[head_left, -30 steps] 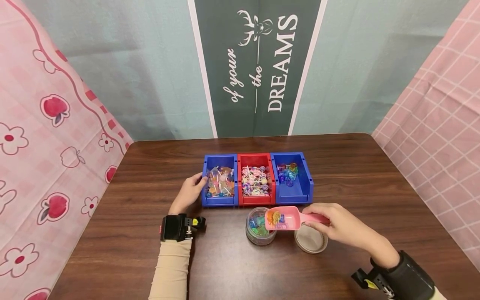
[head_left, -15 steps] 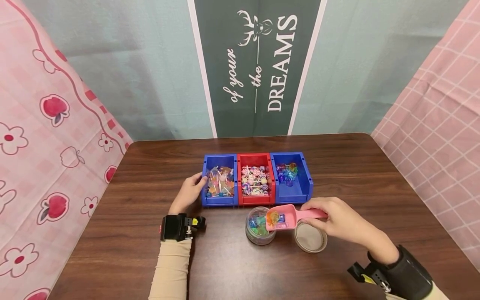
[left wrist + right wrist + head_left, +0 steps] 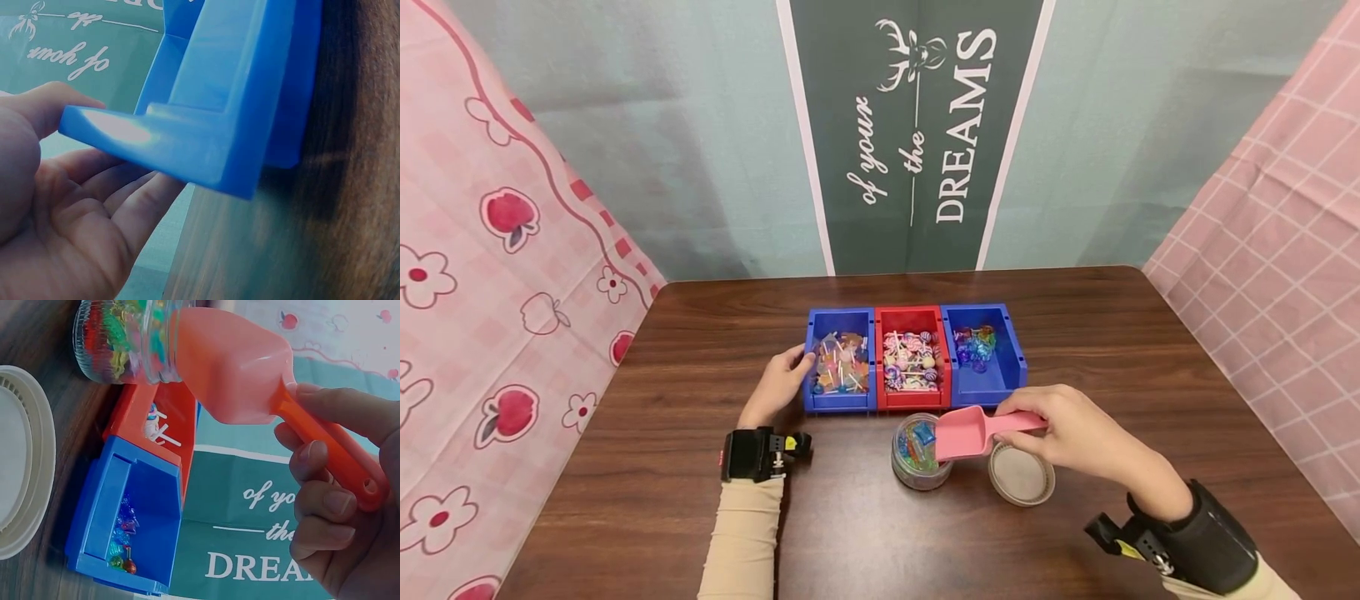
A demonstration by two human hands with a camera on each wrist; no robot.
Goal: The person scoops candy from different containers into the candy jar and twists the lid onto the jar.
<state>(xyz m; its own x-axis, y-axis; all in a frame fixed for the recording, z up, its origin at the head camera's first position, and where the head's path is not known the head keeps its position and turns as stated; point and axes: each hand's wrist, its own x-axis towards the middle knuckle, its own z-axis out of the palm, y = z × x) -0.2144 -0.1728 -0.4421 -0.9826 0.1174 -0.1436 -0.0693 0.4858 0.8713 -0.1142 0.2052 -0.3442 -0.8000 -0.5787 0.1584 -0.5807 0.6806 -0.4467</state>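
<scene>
My right hand (image 3: 1067,429) grips the handle of a pink scoop (image 3: 964,433), tipped with its lip over the mouth of a glass jar (image 3: 917,477). The scoop's bowl shows bare in the head view. Small, colourful translucent pieces (image 3: 119,337) fill the jar, a blue one on top. At the far left of the row, my left hand (image 3: 775,385) holds the side wall of a blue bin (image 3: 841,403), thumb on one side and fingers on the other. Inside that bin lie small translucent lollipops (image 3: 841,362).
A red bin (image 3: 913,402) of striped mini lollipops stands in the middle of the joined row. The right blue bin (image 3: 988,385) contains a small heap of translucent pieces. Beside the jar lies a round, pale lid (image 3: 1022,477) on the wooden table (image 3: 850,533).
The scoop has tilted toward the jar, and the orange and blue pieces in it have dropped into the jar. My right hand has risen slightly. My left hand stays put.
</scene>
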